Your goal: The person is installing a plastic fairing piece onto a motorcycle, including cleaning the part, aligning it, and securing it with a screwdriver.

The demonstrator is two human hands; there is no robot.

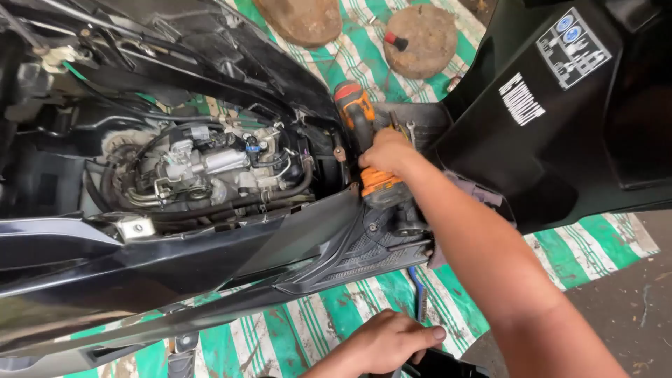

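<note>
right hand: my right hand (387,154) is wrapped tight around the grip of the orange cordless driver (364,140), fingers closed all the way round it

driver position: it sits right at the gap between the scooter's floorboard (378,245) and the opened-up engine bay (210,175), just past my knuckles, with the orange battery end poking out below my palm

long axis: the tool runs roughly top to bottom in my view, head up and away from me, battery end back toward me. The nose seems to point left into the bay, but the tip is hidden behind the head, so I can't say what it's on

which hand is nearer: right hand by a mile, it's already on the tool. My forearm comes in from the lower right, straight across the footrest

left hand: my left hand (392,343) is down low near my body, fingers curled, resting on a dark part at the bottom edge. Can't tell if I'm actually gripping that or just leaning on it

around it: a small spanner (410,129) lies just beside the driver on the floorboard, black side panel (140,259) runs along the near side of the bay, black front bodywork (560,119) to my right

underneath: green and white striped tarp (336,315), two round stones (420,38) further out
</note>
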